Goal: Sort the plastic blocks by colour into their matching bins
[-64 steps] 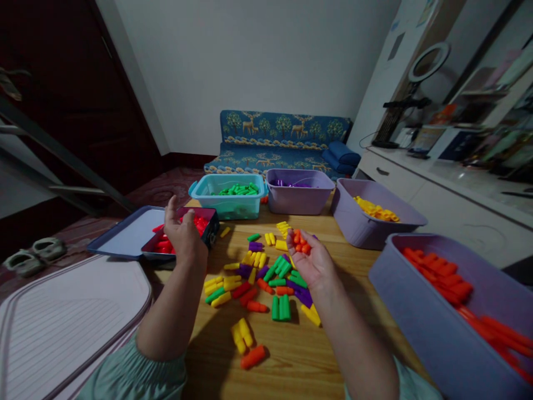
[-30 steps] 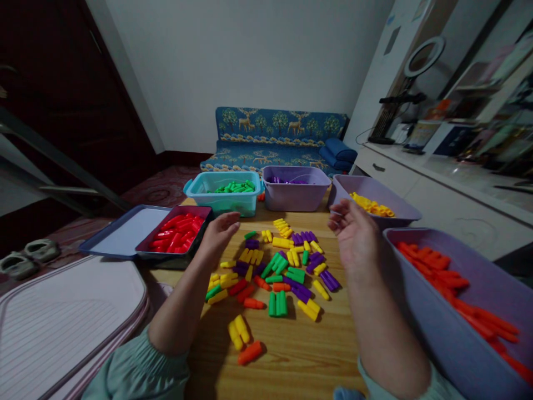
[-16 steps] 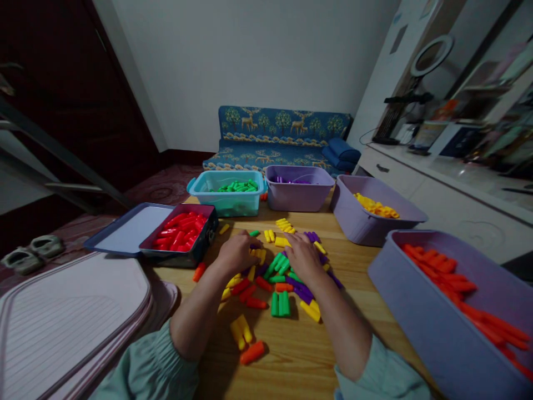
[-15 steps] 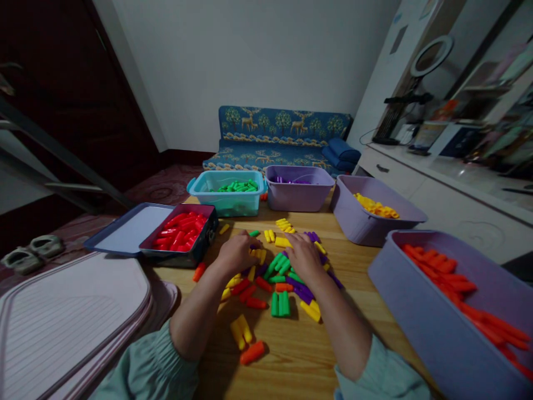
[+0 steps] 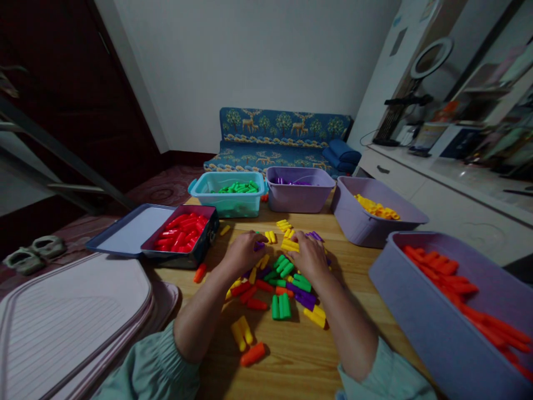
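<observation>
A pile of small finger-shaped plastic pieces, many lying side by side in twos and threes, covers the middle of the wooden table [image 5: 287, 355]. At its left, my left hand [image 5: 245, 251] is curled with a purple plastic piece [image 5: 259, 245] at its fingertips. Opposite, my right hand [image 5: 310, 255] pinches a yellow plastic piece [image 5: 290, 245] between thumb and fingers. Between my forearms lie green pieces [image 5: 281, 306], red-orange pieces [image 5: 257, 304] and purple pieces [image 5: 305, 299]. Closer to me rest a yellow pair [image 5: 242, 332] and one orange piece [image 5: 252, 354].
Around the pile stand a tin [image 5: 189, 256] of red pieces, a turquoise bin [image 5: 233, 208] of green ones, and purple bins holding purple [image 5: 300, 200], yellow [image 5: 358, 222] and orange [image 5: 433, 311] pieces. Folded pink boards [image 5: 79, 311] lean at the left; a sofa [image 5: 287, 130] stands behind.
My right hand has moved slightly right with the yellow piece, uncovering green pieces. A purple piece now shows at my left fingertips. The yellow pieces by my right forearm have shifted right.
</observation>
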The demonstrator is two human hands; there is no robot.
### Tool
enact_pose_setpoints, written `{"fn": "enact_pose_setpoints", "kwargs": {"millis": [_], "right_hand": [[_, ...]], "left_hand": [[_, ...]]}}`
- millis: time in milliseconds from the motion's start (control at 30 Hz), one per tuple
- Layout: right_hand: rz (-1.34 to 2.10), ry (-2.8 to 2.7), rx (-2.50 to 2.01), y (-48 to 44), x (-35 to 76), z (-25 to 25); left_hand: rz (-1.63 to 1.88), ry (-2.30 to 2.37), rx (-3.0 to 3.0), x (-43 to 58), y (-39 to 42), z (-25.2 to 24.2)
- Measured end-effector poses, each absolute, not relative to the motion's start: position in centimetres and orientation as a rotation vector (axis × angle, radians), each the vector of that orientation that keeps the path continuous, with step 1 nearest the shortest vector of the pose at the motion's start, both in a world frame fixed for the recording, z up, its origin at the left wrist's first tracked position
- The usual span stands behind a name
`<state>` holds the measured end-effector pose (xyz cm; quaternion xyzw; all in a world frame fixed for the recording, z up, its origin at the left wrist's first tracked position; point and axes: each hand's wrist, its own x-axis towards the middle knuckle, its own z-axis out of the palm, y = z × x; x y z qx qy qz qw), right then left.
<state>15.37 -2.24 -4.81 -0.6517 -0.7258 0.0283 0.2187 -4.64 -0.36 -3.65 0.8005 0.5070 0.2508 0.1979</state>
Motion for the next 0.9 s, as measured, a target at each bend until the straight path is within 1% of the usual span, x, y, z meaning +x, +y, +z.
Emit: {"fn": "enact_pose_setpoints", "kwargs": {"millis": [67,133,233,333,467,567,700,833,900], "right_hand": [[0.195,-1.973,-1.707,-2.4,14.9,-4.0],[0.322,-1.938,-1.553,-2.6,14.2,-3.4],[0.466,-1.852,-1.371,-2.9,13.3,-2.8],[0.604,-1.736,-1.313,-2.9,13.0,-3.1],[0.701,-1.664,-1.361,-1.9,14.0,-4.7],[0.689,-1.617,-1.405,-1.1,14.9,-5.8],[0.669,-1.641,-1.426,-0.9,15.0,-6.2],[0.709,-1.736,-1.452,-2.0,13.7,-5.6],[0.659,-1.804,-1.515,-2.7,12.8,-5.2]], "left_hand": [[0.844,1.309,2.08,-4.2,-0.4,-3.7],[0.912,1.177,1.877,-3.8,-0.6,-3.6],[0.909,1.065,1.634,-3.5,-0.7,-3.2],[0.892,1.074,1.524,-3.9,-0.5,-3.1],[0.796,1.241,1.626,-5.4,-0.1,-3.3],[0.636,1.435,1.898,-6.6,0.1,-3.1],[0.522,1.656,2.156,-7.7,0.2,-2.3],[0.411,1.698,2.189,-8.1,0.0,-2.4],[0.382,1.66,2.201,-8.0,-0.1,-2.7]]}}
